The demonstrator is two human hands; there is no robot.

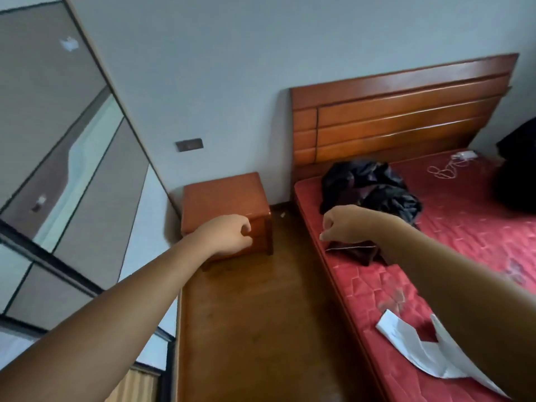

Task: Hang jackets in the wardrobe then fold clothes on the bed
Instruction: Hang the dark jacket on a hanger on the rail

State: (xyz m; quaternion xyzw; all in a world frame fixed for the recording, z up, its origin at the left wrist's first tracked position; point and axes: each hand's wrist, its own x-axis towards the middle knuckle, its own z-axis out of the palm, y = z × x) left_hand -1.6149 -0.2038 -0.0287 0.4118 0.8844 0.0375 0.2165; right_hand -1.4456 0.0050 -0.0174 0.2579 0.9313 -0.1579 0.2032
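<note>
Clothes (371, 187) are lying ungripped: the fingers of the left hand (229, 233) and right hand (345, 224) are curling closed on nothing visible. The dark heap is sitting unfolded on the bed (464, 227) just beyond the right hand, so folding is probably not yet done; the wardrobe (72, 175) interior is not showing.
</note>
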